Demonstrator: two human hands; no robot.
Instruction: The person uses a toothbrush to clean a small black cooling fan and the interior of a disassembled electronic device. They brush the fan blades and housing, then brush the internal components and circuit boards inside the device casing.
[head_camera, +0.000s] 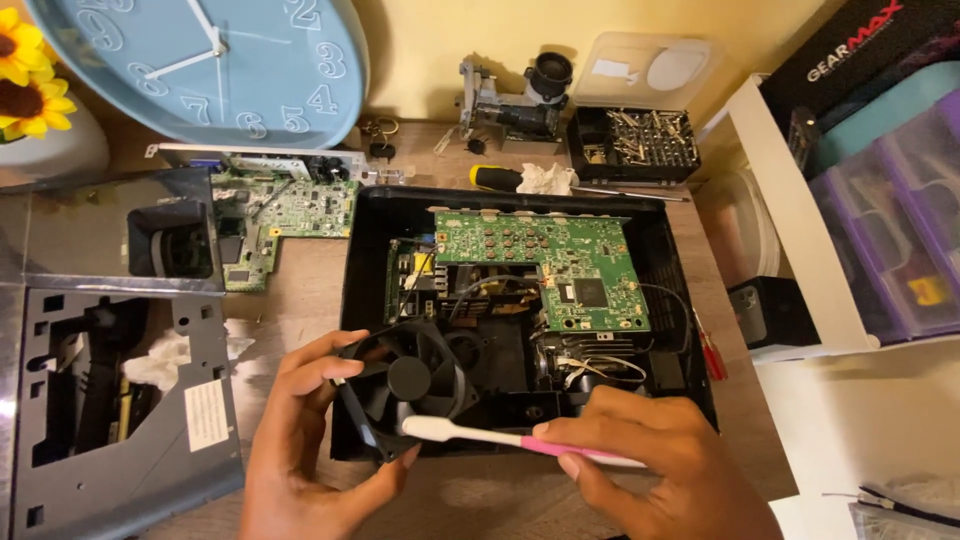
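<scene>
At the near edge of the open black case (352, 300), we see our left hand (300, 450) closed on the rim of a black fan (405, 385), tilted up on edge. Our right hand (650, 455) pinches a pink-and-white toothbrush (500, 438); its long axis runs left–right, its head touching the fan's lower frame. Beyond lie a green board (560, 265), then a screwdriver (500, 178) and bit box (632, 142).

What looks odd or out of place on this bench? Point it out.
A toothbrush, pink and white, in the right hand, is pressed against a black fan held by the left hand: a bathroom item among electronics. A crumpled tissue wraps the screwdriver.
</scene>
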